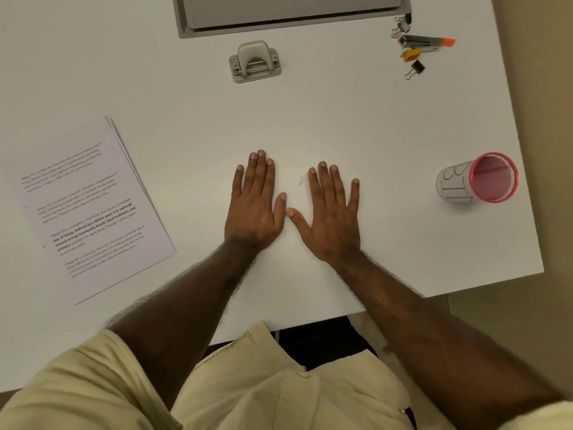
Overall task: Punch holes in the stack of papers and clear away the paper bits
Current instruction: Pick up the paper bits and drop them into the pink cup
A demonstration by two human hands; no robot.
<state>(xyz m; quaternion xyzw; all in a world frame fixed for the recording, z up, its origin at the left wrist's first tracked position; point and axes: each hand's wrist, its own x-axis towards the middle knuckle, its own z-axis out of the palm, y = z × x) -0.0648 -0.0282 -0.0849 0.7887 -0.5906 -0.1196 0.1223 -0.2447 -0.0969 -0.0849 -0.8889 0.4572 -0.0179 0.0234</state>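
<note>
While nothing is being handled at this second, here's the layout from where I'm standing, biggest thing down to tiniest:

Desk: big white flat tabletop point(356, 119), everything sits on it, with a grey rectangular tray or lid thing point(291, 13) at the far edge.

Papers: the stack of white printed sheets point(90, 206) lies off to the person's left, turned at an angle, well apart from both hands. Edges are slightly fanned at the top corner, so it's several sheets, not squared up. Can't spot any punched holes from here.

Left hand: left hand point(254, 209) lies palm down, fingers straight, gripping nothing.

Right hand: right hand point(333, 215) same deal, flat on the desk, fingers spread a bit, nothing in it. My guess is this is a rest pose, both hands parked in the middle.

Cup: pink mesh pen cup with a white paper label point(479, 180), tipped on its side near the right edge, mouth facing right. Probably meant as the bin for the bits.

Punch: grey two-hole metal and plastic punch point(255, 62) sits far side of the hands, untouched.

Clutter: stapler with an orange tip point(426, 42) and black binder clips point(415, 69) in the far right corner.

Bits: faint pale paper specks point(302, 180) between the two hands, too small to be sure.
</note>
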